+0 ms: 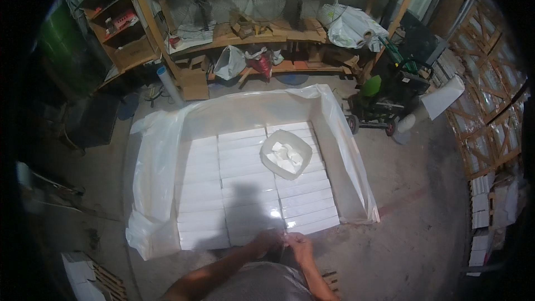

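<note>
Close to my body, at the near edge of a big crate [245,105] lined with whitish plastic film, my two hands almost meet. My left hand [268,241] is closed, its fingers partly in shade. Beside it, my right hand [301,246] pinches with thumb and fingers. Something small and pale lies between the fingertips, too small to name. Rows of flat white boxes [200,181] fill the crate floor in three columns. On the right-hand column rests a whitish plastic tub [269,163] with crumpled white pieces [286,155] inside. My shadow falls across the middle boxes.
A wooden workbench [267,36] with fans and bags stands behind the crate. At the far right are a black-and-green wheeled machine [384,97] and wooden crating [485,78]. A shelf unit [120,28] is at the far left; a pallet [108,281] lies near left.
</note>
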Demonstrator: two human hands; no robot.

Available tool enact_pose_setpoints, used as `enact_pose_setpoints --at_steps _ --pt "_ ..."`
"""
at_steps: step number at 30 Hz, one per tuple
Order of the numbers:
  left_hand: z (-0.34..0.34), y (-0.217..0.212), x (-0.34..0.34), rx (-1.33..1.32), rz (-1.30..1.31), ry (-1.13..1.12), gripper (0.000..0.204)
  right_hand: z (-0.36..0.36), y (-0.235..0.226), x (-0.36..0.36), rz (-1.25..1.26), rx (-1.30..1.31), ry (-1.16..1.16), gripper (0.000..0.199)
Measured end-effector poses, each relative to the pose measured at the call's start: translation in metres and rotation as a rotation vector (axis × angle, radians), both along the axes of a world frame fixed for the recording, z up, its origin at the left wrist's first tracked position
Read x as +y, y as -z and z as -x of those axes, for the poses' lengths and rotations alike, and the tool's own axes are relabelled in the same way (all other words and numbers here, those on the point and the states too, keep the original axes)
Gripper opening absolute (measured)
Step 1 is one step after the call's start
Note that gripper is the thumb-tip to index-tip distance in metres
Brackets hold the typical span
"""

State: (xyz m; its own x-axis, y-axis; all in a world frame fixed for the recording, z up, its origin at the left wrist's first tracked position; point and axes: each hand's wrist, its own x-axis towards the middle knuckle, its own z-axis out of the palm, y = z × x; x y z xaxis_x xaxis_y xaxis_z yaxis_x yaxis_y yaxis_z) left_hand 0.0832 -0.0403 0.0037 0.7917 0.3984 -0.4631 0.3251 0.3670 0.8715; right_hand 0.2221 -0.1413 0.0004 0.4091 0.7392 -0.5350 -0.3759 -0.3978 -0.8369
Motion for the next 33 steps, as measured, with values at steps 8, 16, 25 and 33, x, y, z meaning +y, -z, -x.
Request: enact_pose_setpoints --at_steps 8,16,25,33 --pt "-0.025 0.087 -0.002 0.017 -0.966 0.3 0.027 -0.026 0.115 -0.019 -0.047 0.756 0.44 0.009" --pt "-0.069 0.168 0.071 0.302 -0.532 0.079 0.015 -0.113 0.165 -0.022 0.235 0.015 0.645 0.008" --pt "-0.191 0.225 0.248 0.668 -0.963 -0.071 0.017 -0.126 0.227 -0.072 0.281 0.022 0.712 0.01" --pt "-0.217 0.256 0.235 0.724 -1.131 0.11 0.025 -0.105 0.237 -0.067 0.523 -0.211 0.427 0.019"
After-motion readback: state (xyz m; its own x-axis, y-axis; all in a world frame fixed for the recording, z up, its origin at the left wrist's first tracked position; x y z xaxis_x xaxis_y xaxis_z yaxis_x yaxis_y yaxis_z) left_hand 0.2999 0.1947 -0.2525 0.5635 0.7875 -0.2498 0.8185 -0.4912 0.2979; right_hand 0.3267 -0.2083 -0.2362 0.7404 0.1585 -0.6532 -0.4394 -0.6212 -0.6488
